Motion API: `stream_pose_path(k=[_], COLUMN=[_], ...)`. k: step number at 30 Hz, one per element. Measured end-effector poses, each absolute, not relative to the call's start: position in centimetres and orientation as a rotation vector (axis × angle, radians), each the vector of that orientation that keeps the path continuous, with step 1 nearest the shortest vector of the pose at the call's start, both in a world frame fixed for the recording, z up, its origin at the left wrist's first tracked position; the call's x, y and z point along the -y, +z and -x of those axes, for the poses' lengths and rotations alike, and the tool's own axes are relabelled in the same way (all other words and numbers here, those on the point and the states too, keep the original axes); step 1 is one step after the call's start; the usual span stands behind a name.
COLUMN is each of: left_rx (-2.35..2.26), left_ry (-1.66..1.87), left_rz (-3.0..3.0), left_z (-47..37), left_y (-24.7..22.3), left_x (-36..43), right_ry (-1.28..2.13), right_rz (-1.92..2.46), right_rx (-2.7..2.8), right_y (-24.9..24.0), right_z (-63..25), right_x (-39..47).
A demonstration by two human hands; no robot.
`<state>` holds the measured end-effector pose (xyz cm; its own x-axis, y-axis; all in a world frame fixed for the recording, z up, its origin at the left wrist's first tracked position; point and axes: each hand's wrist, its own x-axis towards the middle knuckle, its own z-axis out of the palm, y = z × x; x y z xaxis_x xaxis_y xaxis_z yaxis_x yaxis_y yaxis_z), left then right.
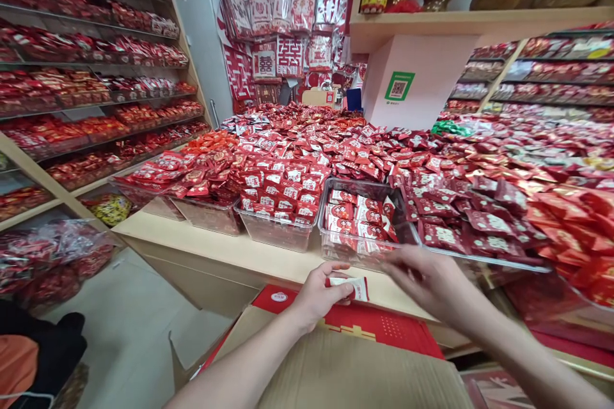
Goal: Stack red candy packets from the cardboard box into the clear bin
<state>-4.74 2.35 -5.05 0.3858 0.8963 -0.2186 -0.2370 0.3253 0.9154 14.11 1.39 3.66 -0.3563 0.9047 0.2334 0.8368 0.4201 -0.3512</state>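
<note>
My left hand [322,294] is closed round a small red and white candy packet [355,289], held above the front edge of the wooden counter [288,262]. To its right, my right hand [422,275] hovers by the front corner of a clear plastic bin [348,246]; its fingers are blurred, and whether they hold anything cannot be made out. Inside that bin, red and white packets [369,209] lie in rows. Below both hands is a cardboard box [345,367] with a red printed flap [384,329].
More clear bins [281,230] heaped with red packets line the counter. Stocked shelves [96,102] stand at the left. A white pillar [417,80] with a green code sign rises behind the packets. Bagged packets [52,262] and a dark and orange item [33,354] are at lower left.
</note>
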Motion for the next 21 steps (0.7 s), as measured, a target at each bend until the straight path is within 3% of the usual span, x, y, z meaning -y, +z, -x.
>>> stream_pose_path(k=[4, 8, 21], left_rx=[-0.775, -0.737, -0.818], left_ry=[0.867, 0.821, 0.709], left_rz=[-0.917, -0.911, -1.000], left_z=[4.7, 4.5, 4.1], left_y=[-4.9, -4.9, -5.6], left_x=[-2.2, -2.1, -1.7], right_ry=[0.679, 1.124, 1.411], right_rz=[1.607, 1.359, 1.067], right_rx=[1.957, 1.660, 1.401], right_y=[-1.8, -5.2, -5.7], right_z=[-13.1, -12.6, -12.0], right_x=[1.5, 1.0, 1.2])
